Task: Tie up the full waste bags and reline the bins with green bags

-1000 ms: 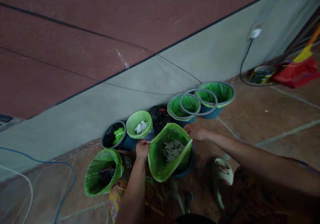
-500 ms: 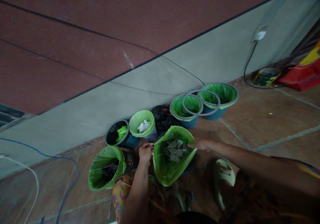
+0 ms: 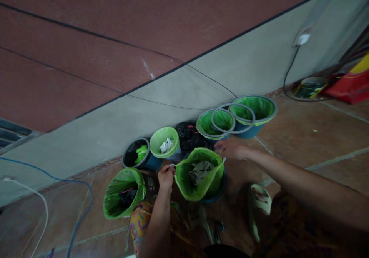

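Observation:
A green bin liner [image 3: 188,185] with grey crumpled paper [image 3: 201,170] inside sits in a blue bin [image 3: 219,190] at the centre, on the floor. My left hand [image 3: 166,174] pinches the liner's white drawstring at its left rim. At the right rim my right hand [image 3: 232,149] is closed on the other drawstring, pulled out to the right. The liner's mouth is drawn narrower between the two hands.
Another green-lined bin [image 3: 122,192] stands at the left. A row along the wall holds a dark bin [image 3: 135,158], a small green-lined bin [image 3: 165,142], a black bag [image 3: 187,135] and two blue bins [image 3: 253,114] with grey rings. Cables [image 3: 83,204] lie left; a slipper [image 3: 259,200] right.
My right hand has moved up and to the right with the drawstring. The liner's mouth has tightened and its sides have risen. My left hand has stayed at the left rim.

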### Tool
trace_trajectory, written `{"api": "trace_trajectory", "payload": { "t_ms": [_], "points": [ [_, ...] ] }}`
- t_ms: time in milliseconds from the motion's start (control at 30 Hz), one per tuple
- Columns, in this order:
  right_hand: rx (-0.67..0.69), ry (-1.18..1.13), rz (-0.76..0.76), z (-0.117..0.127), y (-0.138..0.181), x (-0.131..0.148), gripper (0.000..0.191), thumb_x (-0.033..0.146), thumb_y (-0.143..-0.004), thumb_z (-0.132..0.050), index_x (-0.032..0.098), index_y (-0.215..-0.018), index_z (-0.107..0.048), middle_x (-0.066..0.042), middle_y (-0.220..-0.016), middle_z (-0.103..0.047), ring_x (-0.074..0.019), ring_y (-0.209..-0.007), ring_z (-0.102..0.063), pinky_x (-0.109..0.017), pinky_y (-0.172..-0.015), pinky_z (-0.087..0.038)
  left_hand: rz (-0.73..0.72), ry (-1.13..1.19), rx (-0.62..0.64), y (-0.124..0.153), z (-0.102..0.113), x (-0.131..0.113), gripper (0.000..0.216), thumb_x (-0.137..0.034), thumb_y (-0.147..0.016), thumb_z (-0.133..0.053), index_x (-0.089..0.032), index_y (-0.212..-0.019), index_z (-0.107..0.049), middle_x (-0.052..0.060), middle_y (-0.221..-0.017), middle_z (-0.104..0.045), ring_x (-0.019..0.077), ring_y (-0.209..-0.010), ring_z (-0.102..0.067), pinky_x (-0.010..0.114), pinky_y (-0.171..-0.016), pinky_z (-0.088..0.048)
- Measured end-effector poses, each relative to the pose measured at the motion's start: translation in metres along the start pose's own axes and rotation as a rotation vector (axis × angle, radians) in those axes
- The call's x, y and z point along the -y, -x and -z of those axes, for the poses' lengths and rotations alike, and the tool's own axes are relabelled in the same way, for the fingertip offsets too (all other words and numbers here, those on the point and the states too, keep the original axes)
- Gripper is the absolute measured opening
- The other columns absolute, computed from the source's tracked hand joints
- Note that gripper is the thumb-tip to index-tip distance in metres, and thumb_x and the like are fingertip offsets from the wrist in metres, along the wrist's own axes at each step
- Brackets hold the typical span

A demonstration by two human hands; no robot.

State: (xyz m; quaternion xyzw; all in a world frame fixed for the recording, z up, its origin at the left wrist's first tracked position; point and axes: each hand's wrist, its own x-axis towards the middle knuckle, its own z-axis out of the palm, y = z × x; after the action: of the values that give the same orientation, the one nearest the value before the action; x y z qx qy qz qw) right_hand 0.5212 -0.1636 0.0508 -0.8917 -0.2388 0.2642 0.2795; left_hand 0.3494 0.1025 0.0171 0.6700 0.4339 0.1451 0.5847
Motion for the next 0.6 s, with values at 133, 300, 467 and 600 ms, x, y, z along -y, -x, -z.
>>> {"api": "trace_trajectory", "payload": {
  "t_ms": [133,300,467,600],
  "points": [
    [-0.039,-0.032,0.033,0.010,-0.001,0.009,0.036,0.014,-0.072,-0.064,0.012,-0.107,-0.071,-0.008,-0.085,-0.074,-0.0196,-0.076,-0.065,-0.026,-0.067,-0.046,-0.067,0.199,-0.038,0.007,0.000,-0.011,0.021,-0.032,-0.059,-0.076,-0.014,-0.068,-0.068,-0.002,-0.059,-0.062,0.0079,-0.054,-0.053,0.021,-0.057,-0.042],
    [-0.057,-0.601,0.167,0.007,0.000,0.018,0.031,0.020,-0.074,-0.061,0.017,-0.103,-0.070,-0.002,-0.074,-0.070,-0.0147,-0.069,-0.062,-0.024,-0.065,-0.047,-0.124,0.496,-0.042,0.022,0.002,-0.036,0.031,-0.033,-0.052,-0.083,-0.016,-0.074,-0.071,-0.001,-0.072,-0.068,0.0095,-0.069,-0.062,0.023,-0.071,-0.047],
    [-0.121,-0.806,0.075,0.008,0.002,0.028,0.021,0.021,-0.071,-0.064,0.017,-0.090,-0.068,0.002,-0.058,-0.061,-0.0120,-0.056,-0.056,-0.024,-0.056,-0.043,-0.087,0.462,0.028,0.033,0.001,-0.050,0.029,-0.031,-0.050,-0.085,-0.016,-0.070,-0.071,-0.001,-0.073,-0.069,0.0104,-0.072,-0.062,0.024,-0.075,-0.046],
    [0.010,-0.928,0.242,0.009,0.009,0.038,0.029,0.030,-0.071,-0.069,0.016,-0.096,-0.067,0.003,-0.061,-0.060,-0.0107,-0.055,-0.054,-0.023,-0.054,-0.041,-0.120,0.321,0.104,0.033,-0.004,-0.052,0.027,-0.034,-0.055,-0.082,-0.014,-0.072,-0.072,0.000,-0.071,-0.069,0.0122,-0.071,-0.062,0.025,-0.072,-0.046]
  ]
}}
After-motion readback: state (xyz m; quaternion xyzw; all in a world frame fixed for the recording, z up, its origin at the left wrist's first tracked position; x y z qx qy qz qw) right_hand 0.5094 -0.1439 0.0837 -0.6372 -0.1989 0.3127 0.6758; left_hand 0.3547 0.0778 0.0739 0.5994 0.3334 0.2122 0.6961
